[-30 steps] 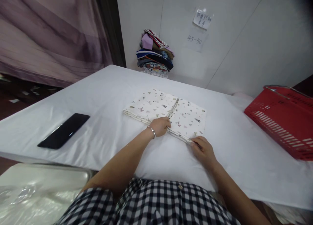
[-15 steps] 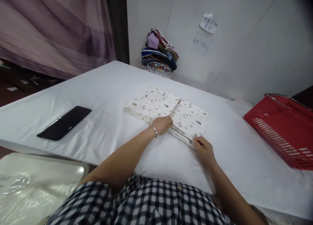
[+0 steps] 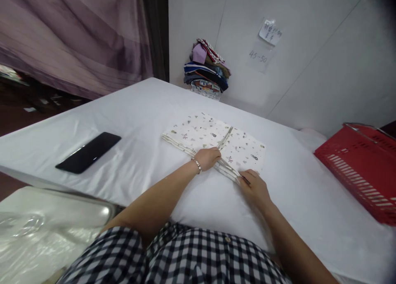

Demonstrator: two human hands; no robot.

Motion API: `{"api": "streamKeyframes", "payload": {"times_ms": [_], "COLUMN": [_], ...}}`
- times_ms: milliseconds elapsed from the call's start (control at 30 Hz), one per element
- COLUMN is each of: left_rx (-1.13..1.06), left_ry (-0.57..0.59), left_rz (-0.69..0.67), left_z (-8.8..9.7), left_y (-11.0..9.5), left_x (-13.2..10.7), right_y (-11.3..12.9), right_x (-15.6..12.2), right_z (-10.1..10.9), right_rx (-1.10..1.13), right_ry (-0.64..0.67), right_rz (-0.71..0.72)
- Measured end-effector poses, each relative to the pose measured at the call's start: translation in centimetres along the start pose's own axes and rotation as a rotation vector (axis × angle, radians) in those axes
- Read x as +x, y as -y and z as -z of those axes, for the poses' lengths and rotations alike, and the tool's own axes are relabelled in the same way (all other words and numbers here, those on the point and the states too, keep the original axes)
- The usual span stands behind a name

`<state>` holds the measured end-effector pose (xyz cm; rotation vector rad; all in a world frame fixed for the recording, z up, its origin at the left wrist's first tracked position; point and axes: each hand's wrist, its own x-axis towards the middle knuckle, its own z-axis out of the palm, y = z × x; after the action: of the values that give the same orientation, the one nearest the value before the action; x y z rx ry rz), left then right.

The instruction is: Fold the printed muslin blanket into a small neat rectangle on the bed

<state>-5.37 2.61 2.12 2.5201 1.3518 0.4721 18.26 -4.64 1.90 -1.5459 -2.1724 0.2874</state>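
A white-draped counter [image 3: 297, 201] stands against a pale wall [image 3: 315, 41], with a mauve curtain [image 3: 93, 36] hanging at the upper left, cut off by the picture's edge. In the middle of the counter lies a folded cream cloth [image 3: 198, 131] printed with small motifs, too small to identify for certain. Its two panels meet at a seam-like line running away from the person; several layers show along the near edge.

The left hand [image 3: 208, 158], with a silver bracelet [image 3: 196, 165] at the wrist, has its grip closed on that near edge, where the panels meet; the thumb is hidden. The right hand [image 3: 255, 189] grasps the near edge by the right corner, covering that corner. A dark sliver between its fingers is hard to make out.

Left of the cloth, well apart, lies a glossy black slab [image 3: 89, 152], its exact kind unclear. Beyond the cloth, by the wall, rises a stack of folded fabrics [image 3: 207, 69]. A red plastic basket [image 3: 355, 168] sits at the right, cut off by the frame, its contents out of sight. A wall label [image 3: 259, 58] reads "45-50"; the writing on the paper note [image 3: 270, 31] above is blurred.
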Motion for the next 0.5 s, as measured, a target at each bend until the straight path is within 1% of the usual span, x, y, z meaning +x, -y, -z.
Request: {"api": "streamKeyframes", "payload": {"times_ms": [67, 200, 267, 333, 400, 433, 500], "left_rx": [-0.024, -0.091, -0.114, -0.131, -0.147, -0.152, -0.138], "left_ry": [-0.029, -0.132, -0.173, -0.192, -0.184, -0.164, -0.083], "left_rz": [0.001, 0.026, 0.032, 0.040, 0.068, 0.088, 0.118], "left_z": [0.0, 0.3, 0.7, 1.2, 1.7, 2.0, 2.5], "left_y": [0.2, 0.6, 0.8, 0.9, 1.0, 1.0, 1.0], "left_x": [0.0, -0.1, -0.1, -0.2, -0.3, -0.4, -0.5], "right_y": [-0.1, -0.9, -1.1, -1.0, -0.7, -0.5, -0.3], "right_x": [0.5, 0.4, 0.1, 0.0, -0.1, -0.1, -0.1], "right_z": [-0.2, -0.4, -0.5, -0.5, -0.6, -0.6, -0.6], "right_rx": [0.135, 0.441, 0.506, 0.501, 0.448, 0.412, 0.348], "right_ry": [-0.009, -0.128, -0.122, -0.097, -0.090, -0.093, -0.090], "right_rz": [-0.053, -0.329, -0.402, -0.381, -0.301, -0.255, -0.180]}}
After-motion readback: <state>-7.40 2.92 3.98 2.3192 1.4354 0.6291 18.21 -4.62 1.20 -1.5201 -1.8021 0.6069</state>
